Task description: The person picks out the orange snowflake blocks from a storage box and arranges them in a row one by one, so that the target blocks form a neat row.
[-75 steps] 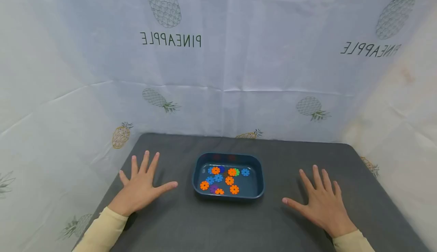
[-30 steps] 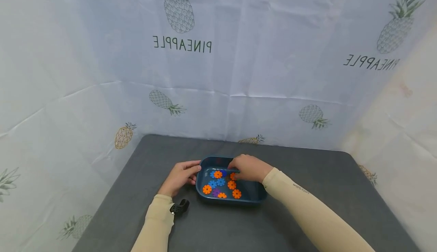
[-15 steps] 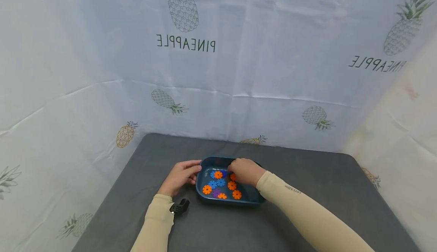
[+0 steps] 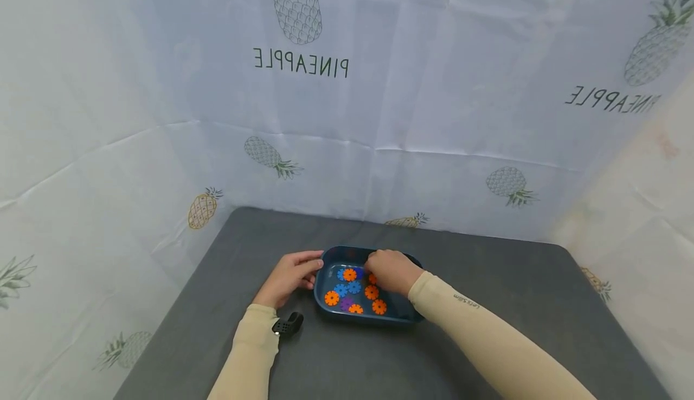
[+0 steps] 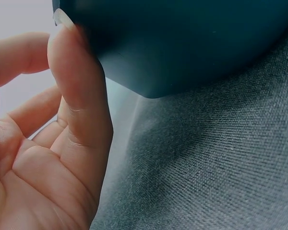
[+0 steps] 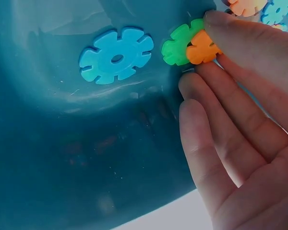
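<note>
A dark blue tray [image 4: 400, 311] holds several plastic snowflake discs in orange, blue, purple and green. At its left end my left hand [image 4: 284, 279] grips the rim, thumb [image 5: 77, 72] against the edge and fingers outside. Inside the tray, toward the back right, is my right hand [image 4: 394, 270]. In the right wrist view its thumb and fingertips pinch at an overlapping pair, a green disc [image 6: 175, 50] and an orange disc [image 6: 201, 48]; whether both are held is hidden. A blue disc [image 6: 116, 56] lies flat beside them. From the head view the right hand covers the green disc.
The tray stands on a dark grey table [image 4: 347, 364]. White cloth with pineapple prints [image 4: 434, 87] hangs behind and at both sides. A black wrist strap [image 4: 288, 325] is on the left wrist.
Both hands have come from spread over the table at the sides to the tray: left onto its rim, right in among the discs. Over the last half second they barely move.
</note>
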Motion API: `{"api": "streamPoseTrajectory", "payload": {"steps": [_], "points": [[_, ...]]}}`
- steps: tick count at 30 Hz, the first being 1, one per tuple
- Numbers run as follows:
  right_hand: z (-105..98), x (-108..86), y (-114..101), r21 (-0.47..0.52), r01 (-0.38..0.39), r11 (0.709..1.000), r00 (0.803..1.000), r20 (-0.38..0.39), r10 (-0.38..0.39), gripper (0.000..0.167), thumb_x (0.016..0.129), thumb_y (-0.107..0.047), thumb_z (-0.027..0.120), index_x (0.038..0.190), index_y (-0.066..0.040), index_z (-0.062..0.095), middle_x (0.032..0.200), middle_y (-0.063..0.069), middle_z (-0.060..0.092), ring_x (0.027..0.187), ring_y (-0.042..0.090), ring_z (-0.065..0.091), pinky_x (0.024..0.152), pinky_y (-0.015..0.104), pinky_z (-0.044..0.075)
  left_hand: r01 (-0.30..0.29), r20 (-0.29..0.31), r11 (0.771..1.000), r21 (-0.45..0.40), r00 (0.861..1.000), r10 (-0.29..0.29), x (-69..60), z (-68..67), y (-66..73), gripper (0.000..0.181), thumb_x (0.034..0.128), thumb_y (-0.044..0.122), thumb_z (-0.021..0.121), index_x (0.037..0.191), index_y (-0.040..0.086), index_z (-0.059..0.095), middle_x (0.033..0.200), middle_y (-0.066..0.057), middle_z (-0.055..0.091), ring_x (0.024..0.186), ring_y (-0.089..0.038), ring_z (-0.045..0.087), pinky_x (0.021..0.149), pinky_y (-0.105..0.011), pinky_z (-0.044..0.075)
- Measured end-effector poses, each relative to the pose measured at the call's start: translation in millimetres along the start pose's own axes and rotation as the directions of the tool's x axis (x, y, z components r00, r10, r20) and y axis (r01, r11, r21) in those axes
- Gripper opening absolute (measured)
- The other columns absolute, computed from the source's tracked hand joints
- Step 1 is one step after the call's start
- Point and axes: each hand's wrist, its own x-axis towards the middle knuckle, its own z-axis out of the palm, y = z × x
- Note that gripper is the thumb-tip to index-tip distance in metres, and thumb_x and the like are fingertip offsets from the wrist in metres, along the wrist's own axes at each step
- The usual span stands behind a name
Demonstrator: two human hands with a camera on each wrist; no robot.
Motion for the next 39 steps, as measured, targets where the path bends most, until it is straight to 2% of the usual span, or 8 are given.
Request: {"api": "streamPoseTrajectory", "payload": {"steps": [4, 9, 13, 17, 23, 28, 33, 39], "points": [[0.4, 1.3, 3.8, 0.012, -0.004, 1.0, 1.0, 0.013, 0.004, 0.012, 0.099, -0.008, 0.079, 0.107, -0.013, 0.086, 0.1, 0.003, 0.079, 0.087, 0.02, 0.074, 0.086, 0.039, 0.065, 0.005, 0.012, 1.0, -0.009, 1.0, -0.005, 1.1, 0.1, -0.6, 0.053, 0.1032, 0.03, 0.075, 0.15, 0.007, 0.064, 0.097, -0.009, 0.07, 0.073, -0.016, 0.063, 0.069, -0.027, 0.061], [-9.8, -1.2, 8.7, 0.088, -0.026, 0.996, 0.999, 0.049, 0.022, 0.01, 0.096, -0.011, 0.083, 0.106, -0.013, 0.084, 0.102, 0.003, 0.079, 0.087, 0.018, 0.072, 0.085, 0.038, 0.065, 0.021, 0.033, 0.999, -0.044, 0.999, -0.02, 1.0, -1.7, -1.4, 0.055, 0.1037, 0.03, 0.075, 0.152, 0.008, 0.062, 0.095, -0.007, 0.069, 0.074, -0.016, 0.062, 0.069, -0.026, 0.06], [-19.4, -9.3, 15.5, 0.14, -0.045, 0.989, 0.998, 0.041, 0.04, 0.015, 0.094, -0.015, 0.086, 0.108, -0.014, 0.084, 0.104, 0.002, 0.075, 0.091, 0.018, 0.069, 0.088, 0.038, 0.063, 0.03, 0.055, 0.998, -0.063, 0.998, -0.027, 2.7, -2.9, -0.6, 0.056, 0.1044, 0.03, 0.074, 0.154, 0.009, 0.06, 0.094, -0.006, 0.068, 0.074, -0.016, 0.062, 0.069, -0.025, 0.06], [-26.6, -21.7, 25.1, 0.251, -0.054, 0.967, 0.998, 0.025, 0.049, 0.018, 0.094, -0.011, 0.085, 0.112, -0.011, 0.083, 0.108, 0.001, 0.074, 0.095, 0.017, 0.069, 0.09, 0.039, 0.063, 0.036, 0.061, 0.997, -0.069, 0.998, -0.031, 4.5, -3.0, -2.4, 0.054, 0.1051, 0.029, 0.073, 0.154, 0.01, 0.06, 0.099, -0.005, 0.069, 0.076, -0.016, 0.062, 0.07, -0.025, 0.059], [-33.2, -47.2, 46.9, 0.41, -0.075, 0.909, 0.995, -0.026, 0.094, 0.024, 0.097, -0.009, 0.081, 0.121, -0.009, 0.08, 0.118, 0.002, 0.073, 0.103, 0.018, 0.069, 0.091, 0.039, 0.063, 0.051, 0.053, 0.996, -0.072, 0.997, -0.047, 6.1, -1.7, -6.1, 0.053, 0.1052, 0.031, 0.073, 0.153, 0.011, 0.061, 0.105, -0.006, 0.07, 0.078, -0.016, 0.061, 0.071, -0.025, 0.059], [-31.4, -70.5, 66.0, 0.523, -0.117, 0.844, 0.98, -0.079, 0.185, 0.03, 0.098, -0.013, 0.081, 0.128, -0.01, 0.078, 0.122, 0.001, 0.073, 0.106, 0.018, 0.069, 0.093, 0.039, 0.062, 0.066, 0.041, 0.994, -0.092, 0.997, -0.062, 5.6, -2.9, -8.3, 0.054, 0.1046, 0.032, 0.073, 0.153, 0.011, 0.061, 0.105, -0.006, 0.068, 0.079, -0.017, 0.061, 0.072, -0.025, 0.059], [-21.8, -94.9, 83.3, 0.643, -0.177, 0.745, 0.942, -0.109, 0.318, 0.031, 0.098, -0.018, 0.081, 0.129, -0.018, 0.077, 0.124, 0.0, 0.073, 0.11, 0.019, 0.068, 0.096, 0.043, 0.062, 0.072, 0.035, 0.992, -0.099, 0.997, -0.069, 6.0, -2.5, -8.1, 0.055, 0.1048, 0.031, 0.073, 0.155, 0.011, 0.059, 0.102, -0.006, 0.067, 0.08, -0.016, 0.06, 0.073, -0.025, 0.058], [4.3, -116.4, 101.7, 0.693, -0.225, 0.685, 0.898, -0.127, 0.422, 0.03, 0.1, -0.021, 0.08, 0.129, -0.019, 0.077, 0.127, 0.004, 0.072, 0.111, 0.021, 0.069, 0.101, 0.049, 0.061, 0.075, 0.036, 0.993, -0.088, 0.997, -0.073, 8.4, -0.3, -7.2, 0.055, 0.1054, 0.034, 0.072, 0.154, 0.012, 0.06, 0.109, -0.006, 0.069, 0.083, -0.017, 0.061, 0.075, -0.024, 0.058]]}}
